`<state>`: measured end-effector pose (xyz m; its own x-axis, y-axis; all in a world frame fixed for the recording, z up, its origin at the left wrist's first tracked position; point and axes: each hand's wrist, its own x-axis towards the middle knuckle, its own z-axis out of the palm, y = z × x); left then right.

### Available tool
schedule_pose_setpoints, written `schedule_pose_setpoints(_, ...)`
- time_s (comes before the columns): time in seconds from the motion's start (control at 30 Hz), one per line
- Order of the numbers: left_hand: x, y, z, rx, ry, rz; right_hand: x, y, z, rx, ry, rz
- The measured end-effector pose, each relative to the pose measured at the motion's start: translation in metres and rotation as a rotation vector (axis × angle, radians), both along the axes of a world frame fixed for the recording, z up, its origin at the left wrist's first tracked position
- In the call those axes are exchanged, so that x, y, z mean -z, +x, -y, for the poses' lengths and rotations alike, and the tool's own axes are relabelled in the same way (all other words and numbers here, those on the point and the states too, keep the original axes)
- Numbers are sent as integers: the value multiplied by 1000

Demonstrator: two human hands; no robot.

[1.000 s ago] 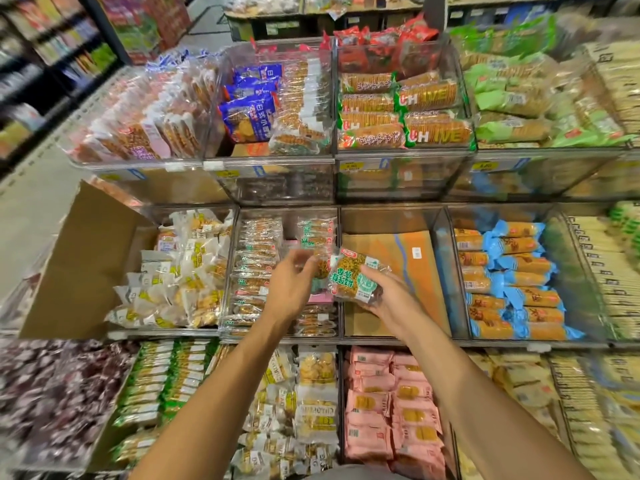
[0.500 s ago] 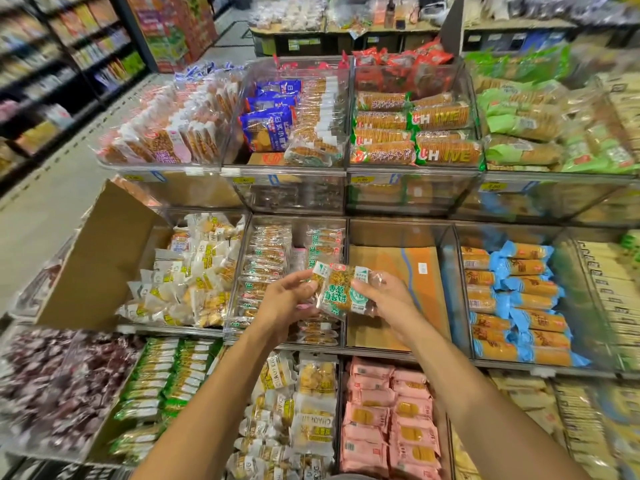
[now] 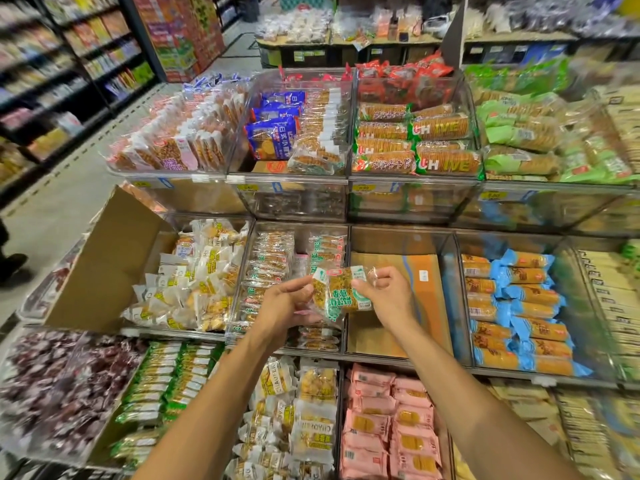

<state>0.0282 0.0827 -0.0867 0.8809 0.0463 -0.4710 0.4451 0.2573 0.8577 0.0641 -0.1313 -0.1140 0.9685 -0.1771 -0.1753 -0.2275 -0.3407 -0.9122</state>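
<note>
A small clear snack packet (image 3: 341,292) with green print and a golden biscuit inside is held up between both hands over the middle row of bins. My left hand (image 3: 285,304) pinches its left edge with thumb and fingers. My right hand (image 3: 386,294) pinches its right edge, fingers curled. Below the packet lies a clear bin (image 3: 242,271) holding several packets of the same kind in rows. Right of it is a bin (image 3: 446,258) with only flat brown cardboard on its floor.
Clear acrylic bins in three tiers hold wrapped biscuits: blue-and-orange rolls (image 3: 516,313) at right, pink packets (image 3: 388,427) below, white-yellow packets (image 3: 194,278) at left. An open cardboard flap (image 3: 104,265) stands at left. A person's shoe (image 3: 12,265) is in the aisle.
Both hands have shifted slightly and now hold the packet by its two edges, more upright and facing me. The view has tilted up, showing more of the aisle.
</note>
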Motion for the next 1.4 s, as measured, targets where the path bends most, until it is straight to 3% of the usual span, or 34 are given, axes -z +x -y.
schedule_pose_setpoints(0.17,7,-5,2,-24,-1,22,10,-5,1,-22,67,-103)
schedule_pose_setpoints(0.3,8,-5,-1,17,8,22,3,-4,2,-137,64,-8)
schedule_pose_setpoints(0.43,6,2,-10,75,10,4,-9,-1,0,-207,-71,112)
schedule_pose_setpoints(0.6,1,3,-15,141,21,5,-16,2,-8,-329,51,75)
schedule_pose_setpoints(0.8,-3,-1,-18,224,124,14,-13,5,-18,-337,-61,113)
schedule_pose_setpoints(0.97,-1,2,-25,247,284,44,-8,0,-26,-307,12,144)
schedule_pose_setpoints(1.23,15,-1,-30,209,354,-5,9,-7,-22,-227,59,33)
schedule_pose_setpoints(1.4,17,-2,-16,251,476,34,9,-12,-25,-176,-12,41)
